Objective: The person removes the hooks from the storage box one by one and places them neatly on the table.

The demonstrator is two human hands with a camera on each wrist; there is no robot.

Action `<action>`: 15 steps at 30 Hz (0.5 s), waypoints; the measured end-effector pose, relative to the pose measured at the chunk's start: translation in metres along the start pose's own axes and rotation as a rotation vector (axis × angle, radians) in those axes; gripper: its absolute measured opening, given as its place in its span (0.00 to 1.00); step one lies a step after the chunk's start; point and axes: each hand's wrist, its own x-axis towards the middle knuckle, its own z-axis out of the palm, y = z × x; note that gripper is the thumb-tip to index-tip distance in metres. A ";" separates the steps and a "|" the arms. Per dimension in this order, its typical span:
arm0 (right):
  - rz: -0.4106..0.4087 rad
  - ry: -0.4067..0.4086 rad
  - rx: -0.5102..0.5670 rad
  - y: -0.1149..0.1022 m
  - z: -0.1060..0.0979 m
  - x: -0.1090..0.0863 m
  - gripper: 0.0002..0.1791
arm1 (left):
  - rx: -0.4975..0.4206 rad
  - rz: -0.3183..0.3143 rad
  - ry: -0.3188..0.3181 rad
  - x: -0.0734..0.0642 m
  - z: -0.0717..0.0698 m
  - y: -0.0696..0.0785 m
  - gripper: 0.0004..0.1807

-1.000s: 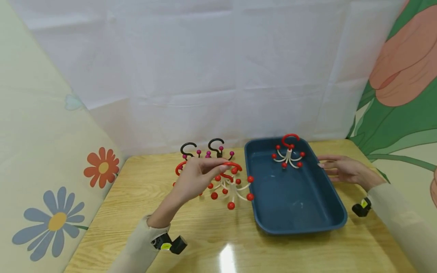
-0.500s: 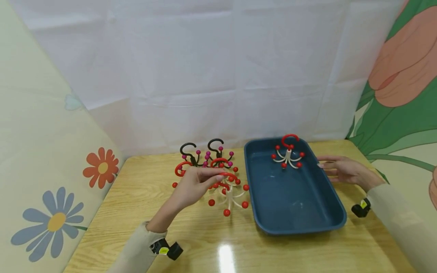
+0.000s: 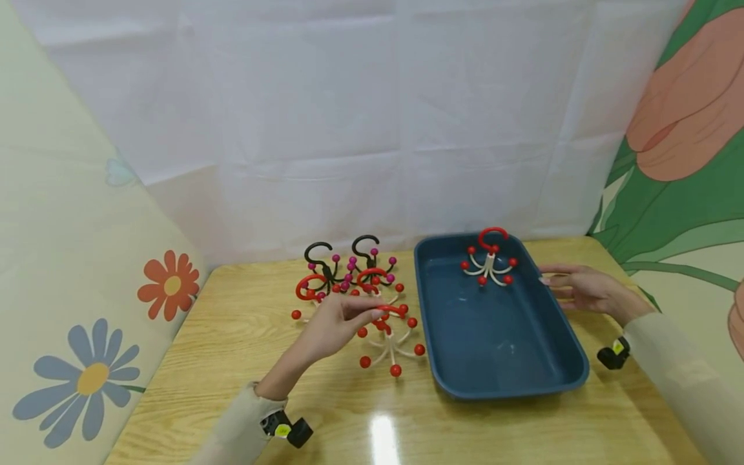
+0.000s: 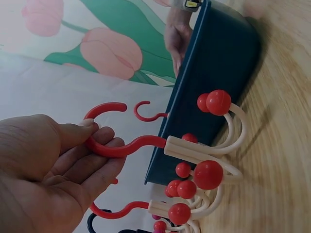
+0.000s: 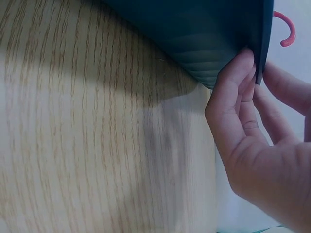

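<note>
My left hand (image 3: 337, 326) pinches the red hook of a multi-arm hanger (image 4: 187, 151) between thumb and fingers. This hanger has a white stem and curved white arms tipped with red balls, which spread downward close over the table. My right hand (image 3: 587, 290) grips the right rim of a dark blue plastic tray (image 3: 500, 349); in the right wrist view its fingers (image 5: 233, 85) lie under the rim, with the thumb on the other side. Inside the tray, toward the back, stands a matching red-hooked hanger (image 3: 491, 261).
Behind the left hand stand two more red-hooked hangers, one with its hook (image 3: 299, 288) at left, partly hidden. Two black hangers (image 3: 325, 274) with magenta balls are farther back. A white cloth (image 3: 308, 129) hangs behind the wooden table (image 3: 244, 336).
The left hand has lowered the hanger and brought it slightly nearer the front of the table, left of the tray. The right hand has stayed at the tray's rim.
</note>
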 end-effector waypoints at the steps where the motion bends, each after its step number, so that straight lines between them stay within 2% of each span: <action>1: 0.000 0.001 -0.001 0.000 0.000 0.000 0.19 | 0.005 0.005 -0.001 0.000 0.000 -0.001 0.14; 8: -0.002 0.001 -0.016 -0.001 0.001 -0.001 0.25 | 0.019 0.015 -0.017 0.004 -0.002 -0.009 0.15; 15: 0.000 -0.004 -0.013 0.000 0.000 0.000 0.24 | 0.022 0.029 -0.038 0.006 -0.006 -0.013 0.16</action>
